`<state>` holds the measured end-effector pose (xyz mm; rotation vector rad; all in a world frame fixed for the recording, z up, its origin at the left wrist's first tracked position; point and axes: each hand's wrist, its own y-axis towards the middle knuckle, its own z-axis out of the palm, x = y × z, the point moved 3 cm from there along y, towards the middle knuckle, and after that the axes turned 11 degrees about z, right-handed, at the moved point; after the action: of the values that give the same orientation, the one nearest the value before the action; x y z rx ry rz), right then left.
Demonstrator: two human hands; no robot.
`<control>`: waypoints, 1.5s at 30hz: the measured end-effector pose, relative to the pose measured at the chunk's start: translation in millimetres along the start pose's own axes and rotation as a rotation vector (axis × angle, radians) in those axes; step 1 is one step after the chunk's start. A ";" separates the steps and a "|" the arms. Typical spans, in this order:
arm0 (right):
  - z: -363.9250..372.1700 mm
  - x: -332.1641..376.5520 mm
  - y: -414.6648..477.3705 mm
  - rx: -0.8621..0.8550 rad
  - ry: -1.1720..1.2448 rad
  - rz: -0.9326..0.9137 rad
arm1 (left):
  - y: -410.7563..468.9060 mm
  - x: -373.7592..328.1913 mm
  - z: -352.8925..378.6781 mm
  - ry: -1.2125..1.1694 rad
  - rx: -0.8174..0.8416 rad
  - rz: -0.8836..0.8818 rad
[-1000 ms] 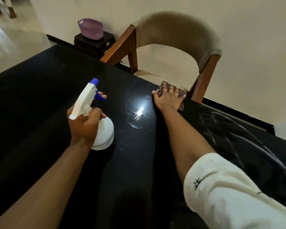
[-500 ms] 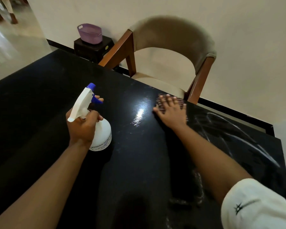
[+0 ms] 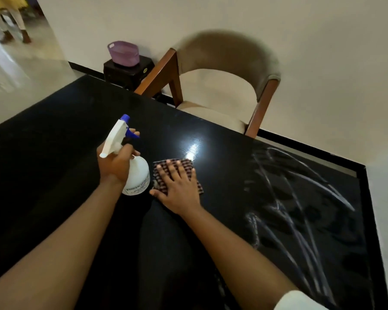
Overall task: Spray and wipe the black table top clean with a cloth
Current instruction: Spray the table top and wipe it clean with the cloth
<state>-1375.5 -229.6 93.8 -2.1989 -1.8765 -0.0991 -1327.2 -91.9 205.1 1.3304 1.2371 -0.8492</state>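
Right hand (image 3: 179, 189): since a second ago we have drawn it back from the far edge by the chair to the middle of the table. It lies flat with straight, spread fingers, pressing on the cloth.
Cloth (image 3: 188, 167): checked dark red and pale, flat on the black top under our right palm, just beside the bottle; its corners show past the fingers.
Left hand (image 3: 115, 164): curled round the bottle's neck with a finger at the blue trigger — much where it was.
Spray bottle (image 3: 139, 177): white, upright; we cannot tell whether its base touches the top.
Table top (image 3: 54, 153): black and glossy, with a glare (image 3: 193, 151) just beyond the cloth.
Streaks (image 3: 300, 198): pale, wet and curved — across the right part.
Chair (image 3: 222, 63): wooden frame, beige padding, at the far edge.
Basket (image 3: 123, 53): purple, on a dark stand (image 3: 126, 72) left of the chair.
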 end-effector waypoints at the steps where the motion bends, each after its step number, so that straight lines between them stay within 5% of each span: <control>1: -2.0 -4.9 -0.3 0.002 0.000 -0.012 | -2.7 -0.8 -3.3 0.007 0.006 -0.018; 17: -68.5 -237.6 104.2 -0.137 0.015 0.629 | -34.0 25.5 2.0 -0.048 -0.151 0.055; 24: -46.8 -119.1 67.3 -0.113 0.028 0.315 | -41.1 6.5 10.9 -0.048 -0.161 -0.071; 29: -21.6 -9.1 -8.1 0.041 0.173 0.077 | -52.3 -32.8 -3.5 -0.008 0.094 -0.176; 33: -16.9 24.3 -101.1 0.214 0.297 -0.031 | -95.3 -45.4 -39.8 -0.010 0.052 -0.273; 39: -25.5 41.4 -252.6 0.645 0.692 0.055 | -207.0 -71.7 -133.7 -0.029 0.055 -0.179; 45: -19.7 54.0 -379.2 0.916 1.300 0.419 | -325.6 -97.8 -227.9 -0.021 0.048 -0.192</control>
<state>-1735.8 -129.0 178.8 -1.2208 -0.5186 -0.3776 -1698.2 71.5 261.7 1.2515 1.3504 -1.0309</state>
